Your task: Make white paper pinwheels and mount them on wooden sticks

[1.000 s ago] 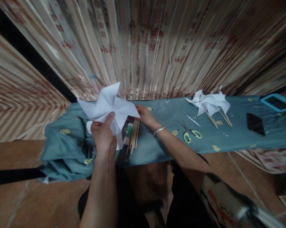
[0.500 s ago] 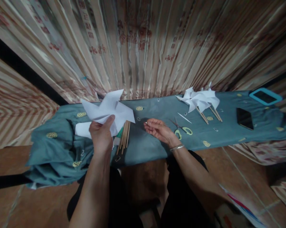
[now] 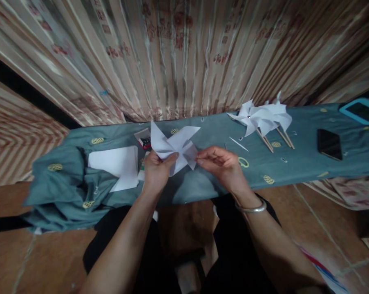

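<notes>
A folded white paper pinwheel [image 3: 184, 141] is held over the cloth-covered table, its blades fanned out. My left hand [image 3: 156, 169] grips it from the lower left, with the thumb pressed near its centre. At its right edge, my right hand [image 3: 222, 165] is closed in a pinch, fingertips close to the paper. Whatever the pinch holds is too small to make out. Below and right of that hand lie the scissors [image 3: 243, 162], mostly covered, with a green handle loop showing.
White paper sheets [image 3: 113, 161] lie at left beside a small open box [image 3: 144, 139] of dark bits. At right are finished pinwheels [image 3: 260, 118] on wooden sticks, a paper sliver [image 3: 238, 143], a black phone [image 3: 329, 143] and a blue-framed tablet [image 3: 362, 111]. A curtain [image 3: 172, 61] hangs behind.
My left hand has brought the pinwheel right and slightly down. My right hand, which had a tiny shiny thing at its fingertips, has met the pinwheel's edge. The paper sheets and small box are uncovered.
</notes>
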Tool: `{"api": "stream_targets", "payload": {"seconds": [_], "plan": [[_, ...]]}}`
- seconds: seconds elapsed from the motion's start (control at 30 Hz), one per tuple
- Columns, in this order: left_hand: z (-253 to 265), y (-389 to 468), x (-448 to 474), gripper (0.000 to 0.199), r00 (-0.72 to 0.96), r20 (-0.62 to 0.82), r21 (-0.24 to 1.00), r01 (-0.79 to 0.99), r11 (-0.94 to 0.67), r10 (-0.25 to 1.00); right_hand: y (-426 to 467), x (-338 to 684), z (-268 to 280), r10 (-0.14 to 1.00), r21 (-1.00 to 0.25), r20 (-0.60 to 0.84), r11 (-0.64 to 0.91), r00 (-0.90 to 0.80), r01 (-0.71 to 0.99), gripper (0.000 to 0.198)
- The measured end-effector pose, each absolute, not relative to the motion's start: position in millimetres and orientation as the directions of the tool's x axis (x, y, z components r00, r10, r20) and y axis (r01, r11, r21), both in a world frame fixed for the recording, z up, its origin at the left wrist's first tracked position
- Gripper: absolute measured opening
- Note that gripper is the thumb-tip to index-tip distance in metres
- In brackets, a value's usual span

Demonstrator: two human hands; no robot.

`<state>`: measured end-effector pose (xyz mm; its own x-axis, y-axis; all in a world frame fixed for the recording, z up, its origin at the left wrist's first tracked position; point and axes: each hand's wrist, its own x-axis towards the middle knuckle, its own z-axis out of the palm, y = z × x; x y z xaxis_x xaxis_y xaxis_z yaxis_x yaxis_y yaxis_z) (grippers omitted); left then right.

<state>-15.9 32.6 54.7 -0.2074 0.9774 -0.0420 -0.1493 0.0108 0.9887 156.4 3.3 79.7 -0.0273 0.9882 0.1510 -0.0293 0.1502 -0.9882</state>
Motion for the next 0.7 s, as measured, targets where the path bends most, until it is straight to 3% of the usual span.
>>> {"api": "stream_targets", "payload": {"seconds": [0.1, 0.23, 0.7], "plan": [[56.5, 28.3, -8.2, 0.029, -0.191, -0.033, 0.988, -0.152, 0.004, 0.981, -2.5, 155.3, 82.9, 0.938, -0.919, 0.346, 0.343, -0.017, 0.195, 0.003], [59.5, 24.3, 0.2, 0.028, -0.170, -0.034, 0.979, -0.204, -0.002, 0.985, -1.2, 154.4, 76.8, 0.918, -0.857, 0.396, 0.382, -0.032, 0.345, 0.005], [64.5, 19.2, 2.5, 0.024, -0.060, -0.035, 0.965, -0.260, 0.018, 0.998, 9.6, 153.0, 59.7, 0.958, -0.941, 0.276, 0.285, -0.071, 0.183, 0.010]]}}
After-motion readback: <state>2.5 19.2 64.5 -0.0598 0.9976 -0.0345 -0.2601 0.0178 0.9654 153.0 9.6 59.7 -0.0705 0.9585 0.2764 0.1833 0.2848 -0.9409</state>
